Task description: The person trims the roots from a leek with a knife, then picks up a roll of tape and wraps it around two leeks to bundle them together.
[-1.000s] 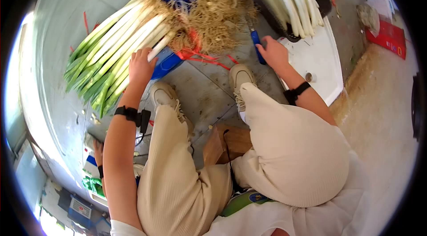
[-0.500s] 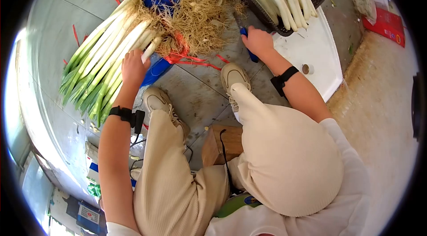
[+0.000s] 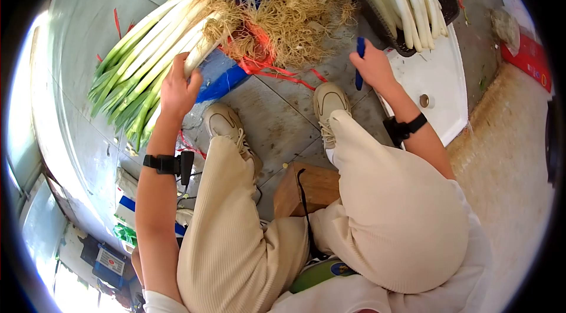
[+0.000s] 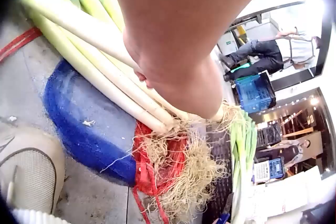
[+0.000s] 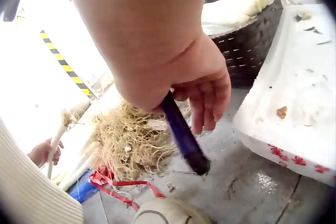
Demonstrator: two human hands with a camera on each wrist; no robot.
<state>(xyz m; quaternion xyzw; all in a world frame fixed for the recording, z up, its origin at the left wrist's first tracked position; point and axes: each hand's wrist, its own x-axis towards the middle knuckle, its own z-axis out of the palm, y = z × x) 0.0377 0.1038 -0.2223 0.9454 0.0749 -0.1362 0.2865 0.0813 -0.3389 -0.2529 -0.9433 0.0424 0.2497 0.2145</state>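
Note:
In the head view, the left hand (image 3: 180, 89) holds a white leek stalk (image 3: 199, 56) between thumb and fingers, at the near edge of a pile of leeks (image 3: 150, 42). The right wrist view shows this hand (image 5: 44, 153) round the stalk, with roots at its upper end. The right hand (image 3: 374, 66) grips a blue-handled knife (image 3: 359, 65) beside the tray; the dark blue handle (image 5: 184, 134) sticks out past the palm with several fingers loosely bent. Part of the blade shows in the left wrist view; the left fingers are mostly hidden there.
A heap of cut roots (image 3: 300, 18) lies between the hands, with red ties (image 3: 259, 65) and blue plastic (image 3: 227, 83) beside it. At the right, a dark basket (image 3: 407, 48) of leeks rests over a white tray (image 3: 451, 77). Both shoes stand close below.
The bare white leek end by the left hand no longer shows; a rooted stalk is now in its fingers. The knife handle has turned more upright in the right hand. The head view has shifted.

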